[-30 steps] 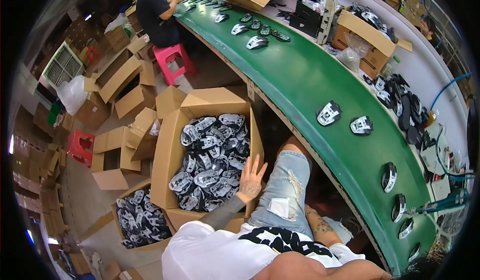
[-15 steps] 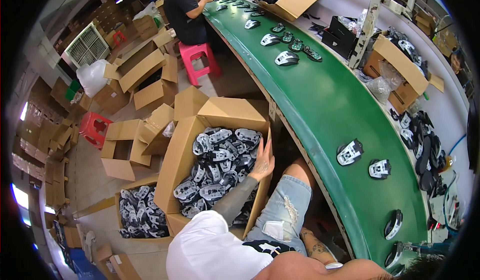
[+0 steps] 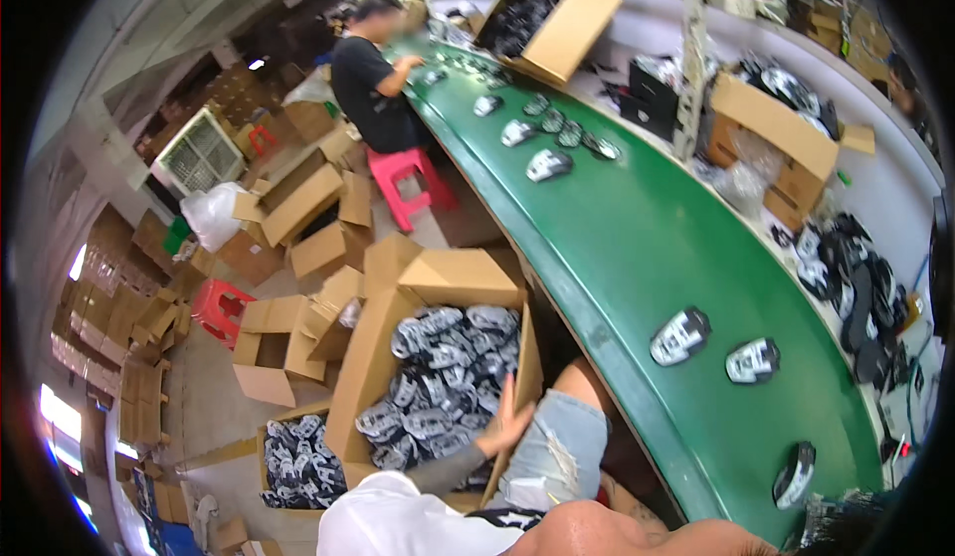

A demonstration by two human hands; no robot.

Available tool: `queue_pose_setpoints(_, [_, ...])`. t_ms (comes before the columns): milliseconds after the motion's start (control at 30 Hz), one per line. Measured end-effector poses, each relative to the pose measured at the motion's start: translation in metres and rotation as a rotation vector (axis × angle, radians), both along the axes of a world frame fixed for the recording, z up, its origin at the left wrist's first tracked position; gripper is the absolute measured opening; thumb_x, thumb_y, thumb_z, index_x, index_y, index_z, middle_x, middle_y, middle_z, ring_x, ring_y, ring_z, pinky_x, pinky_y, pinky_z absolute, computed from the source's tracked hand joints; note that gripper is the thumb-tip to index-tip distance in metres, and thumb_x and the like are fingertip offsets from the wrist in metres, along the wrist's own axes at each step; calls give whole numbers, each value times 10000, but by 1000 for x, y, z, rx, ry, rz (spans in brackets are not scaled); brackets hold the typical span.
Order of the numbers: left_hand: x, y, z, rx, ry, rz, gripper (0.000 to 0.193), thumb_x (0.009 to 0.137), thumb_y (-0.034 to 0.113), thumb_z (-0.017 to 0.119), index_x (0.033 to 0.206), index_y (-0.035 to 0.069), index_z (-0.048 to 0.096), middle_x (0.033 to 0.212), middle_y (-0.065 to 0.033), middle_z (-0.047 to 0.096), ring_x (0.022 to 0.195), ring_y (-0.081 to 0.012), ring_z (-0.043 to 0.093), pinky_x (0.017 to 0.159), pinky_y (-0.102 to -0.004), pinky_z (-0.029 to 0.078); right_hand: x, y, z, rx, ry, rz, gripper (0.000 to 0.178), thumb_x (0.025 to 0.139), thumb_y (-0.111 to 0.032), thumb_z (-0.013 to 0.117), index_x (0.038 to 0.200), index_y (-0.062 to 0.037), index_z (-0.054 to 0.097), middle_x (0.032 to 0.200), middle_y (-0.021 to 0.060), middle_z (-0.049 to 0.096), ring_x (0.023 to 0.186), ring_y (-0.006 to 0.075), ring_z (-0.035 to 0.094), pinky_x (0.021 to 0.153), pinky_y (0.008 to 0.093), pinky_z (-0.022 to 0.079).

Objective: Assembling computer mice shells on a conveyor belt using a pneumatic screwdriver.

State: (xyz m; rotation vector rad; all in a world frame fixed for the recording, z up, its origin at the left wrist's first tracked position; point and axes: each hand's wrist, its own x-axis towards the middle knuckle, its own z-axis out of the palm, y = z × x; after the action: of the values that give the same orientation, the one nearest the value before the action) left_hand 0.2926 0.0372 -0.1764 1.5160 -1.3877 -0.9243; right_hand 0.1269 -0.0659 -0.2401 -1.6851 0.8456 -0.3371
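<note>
My left hand is at the near right side of a large open carton, between its wall and the denim shorts on my leg. Its fingers are stretched and apart, and I see nothing held in it. Grey-and-black computer mouse shells fill the carton in a loose heap. To its left, a smaller carton holds more such shells. My right hand does not show; only bare skin appears along the lower edge.
On the green conveyor belt lie a mouse shell, another shell and several pieces farther up. A co-worker sits on a pink stool at the far end. Opened cartons and a red stool stand on the left.
My left hand has come down along the carton's right wall toward my leg. The view has shifted, so the belt and cartons sit lower in the picture.
</note>
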Motion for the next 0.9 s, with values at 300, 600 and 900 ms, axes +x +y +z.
queue_pose_setpoints(300, [30, -167, -11, -57, 34, 177, 899, 904, 460, 546, 1469, 0, 20, 1536, -203, 69, 1421, -310, 88, 1141, -355, 117, -118, 132, -41, 136, 272, -180, 561, 769, -298, 644, 1199, 44, 533, 1113, 272, 595, 1067, 347, 583, 907, 406, 462])
queue_pose_setpoints(600, [1, -87, 6, 27, 118, 33, 806, 899, 268, 590, 1478, 42, 77, 1483, -187, 253, 1340, -284, 314, 1083, -329, 273, -170, 192, 225, -256, 201, 77, 400, 862, -310, 605, 1174, -63, 572, 1137, 151, 611, 1048, 305, 584, 907, 402, 455])
queue_pose_setpoints(900, [-19, 62, 37, 10, -425, -47, 775, 817, 73, 548, 1427, -75, 93, 1421, -355, 189, 1321, -486, 235, 1103, -449, 230, -196, 141, 312, -532, 54, -55, 280, 807, -213, 668, 1054, -87, 622, 1032, 62, 649, 913, 237, 625, 816, 343, 487])
